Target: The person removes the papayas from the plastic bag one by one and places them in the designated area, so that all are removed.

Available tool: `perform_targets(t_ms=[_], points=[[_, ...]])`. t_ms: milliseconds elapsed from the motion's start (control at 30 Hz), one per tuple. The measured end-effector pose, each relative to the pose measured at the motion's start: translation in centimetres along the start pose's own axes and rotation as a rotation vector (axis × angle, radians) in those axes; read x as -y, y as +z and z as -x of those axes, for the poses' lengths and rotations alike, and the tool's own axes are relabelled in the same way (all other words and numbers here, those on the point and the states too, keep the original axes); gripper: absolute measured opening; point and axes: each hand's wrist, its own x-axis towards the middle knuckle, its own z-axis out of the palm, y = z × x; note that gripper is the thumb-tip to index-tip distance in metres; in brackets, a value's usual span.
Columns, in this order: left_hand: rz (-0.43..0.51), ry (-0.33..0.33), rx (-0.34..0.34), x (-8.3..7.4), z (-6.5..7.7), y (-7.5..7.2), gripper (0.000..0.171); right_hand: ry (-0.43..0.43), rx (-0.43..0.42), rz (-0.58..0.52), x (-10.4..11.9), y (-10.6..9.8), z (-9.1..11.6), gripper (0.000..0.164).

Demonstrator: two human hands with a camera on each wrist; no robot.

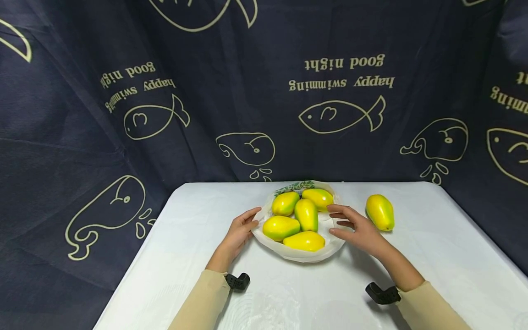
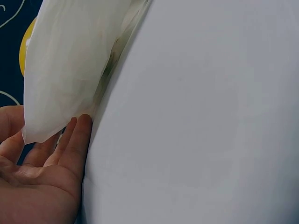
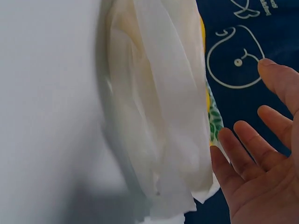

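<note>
A white bag (image 1: 297, 255) with a green leaf print inside its far edge stands wide open on the table, its rim low around several yellow-green papayas. One of these papayas (image 1: 306, 214) lies in the middle among the others. At the bag's left side, my left hand (image 1: 238, 233) has its fingertips right at the rim; the left wrist view shows the fingers (image 2: 74, 144) loosely extended beside the bag's wall. My right hand (image 1: 359, 229) hovers by the right rim, fingers spread and nothing gripped. In the right wrist view the bag's creased side (image 3: 159, 102) stands beside those fingers (image 3: 252, 144).
A single papaya (image 1: 380, 212) lies on the white table (image 1: 280, 298) to the right of the bag, beyond my right hand. Behind the table hangs a dark blue curtain (image 1: 264, 91) with fish and whale drawings.
</note>
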Motion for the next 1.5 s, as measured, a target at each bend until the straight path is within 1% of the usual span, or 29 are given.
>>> perform_targets(t_ms=[167, 300, 367, 600, 933, 1033, 1300, 1500], points=[[0.006, -0.001, -0.002, 0.0, -0.1, 0.0, 0.046, -0.019, 0.031, -0.042, 0.2, 0.9, 0.1, 0.056], [0.008, -0.002, 0.000, 0.0, -0.1, 0.0, 0.046, -0.013, 0.057, -0.055, 0.4, 1.6, 0.1, 0.054], [0.005, 0.002, 0.001, 0.0, -0.1, 0.1, 0.046, -0.013, 0.062, -0.063, 0.5, 1.9, 0.0, 0.054], [0.027, -0.017, -0.010, 0.0, -0.1, 0.1, 0.047, -0.010, 0.065, -0.059, 0.2, 2.7, 0.3, 0.051], [0.018, -0.010, 0.000, 0.0, 0.1, 0.1, 0.046, 0.002, 0.095, -0.086, -0.3, 3.5, 0.6, 0.053], [0.027, -0.021, -0.008, 0.0, 0.0, 0.1, 0.046, 0.008, 0.104, -0.081, -0.4, 3.7, 0.7, 0.054], [0.014, -0.008, -0.009, -0.1, 0.1, 0.0, 0.046, 0.029, 0.127, -0.026, -0.7, 4.4, 0.8, 0.056], [0.020, -0.007, -0.013, -0.1, 0.1, 0.1, 0.047, 0.023, 0.131, 0.002, -0.7, 4.5, 0.9, 0.059]])
